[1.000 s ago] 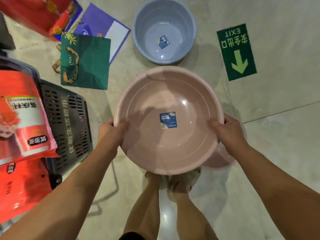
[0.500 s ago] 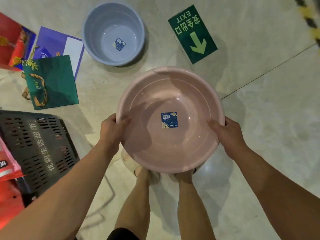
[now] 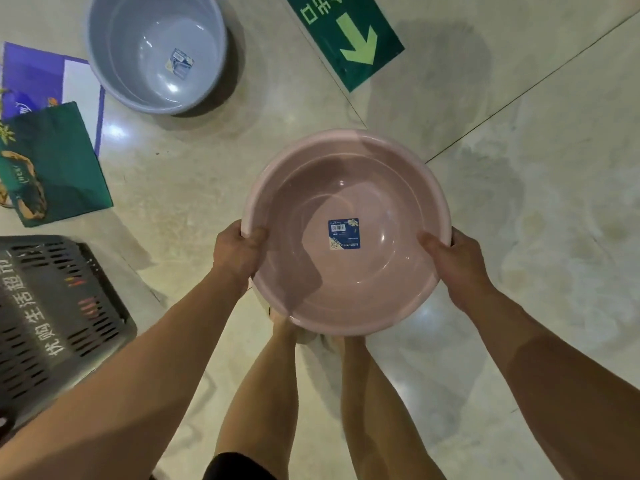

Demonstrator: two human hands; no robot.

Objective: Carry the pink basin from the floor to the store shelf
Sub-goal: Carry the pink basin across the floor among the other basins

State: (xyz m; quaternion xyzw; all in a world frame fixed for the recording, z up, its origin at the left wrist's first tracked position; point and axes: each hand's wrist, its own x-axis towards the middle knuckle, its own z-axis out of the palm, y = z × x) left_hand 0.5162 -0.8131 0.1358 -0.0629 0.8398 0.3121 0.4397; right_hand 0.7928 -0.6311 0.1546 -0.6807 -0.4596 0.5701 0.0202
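Note:
The pink basin (image 3: 346,188) is round, shallow and empty, with a blue label stuck in its bottom. It is held level above the floor, in front of my legs. My left hand (image 3: 235,252) grips its left rim, thumb inside the bowl. My right hand (image 3: 453,258) grips the right rim the same way. No store shelf is in view.
A grey-blue basin (image 3: 156,53) stands on the tiled floor at the upper left. A green paper bag (image 3: 52,161) and a purple-and-white bag (image 3: 31,81) lie left of it. A dark plastic shopping basket (image 3: 52,317) sits at the lower left. A green exit arrow sign (image 3: 346,39) is stuck to the floor.
The view has swung right: the grey-blue basin, bags and basket slid left, and the red rice sacks left the frame. Both hands keep the same grip on the pink basin.

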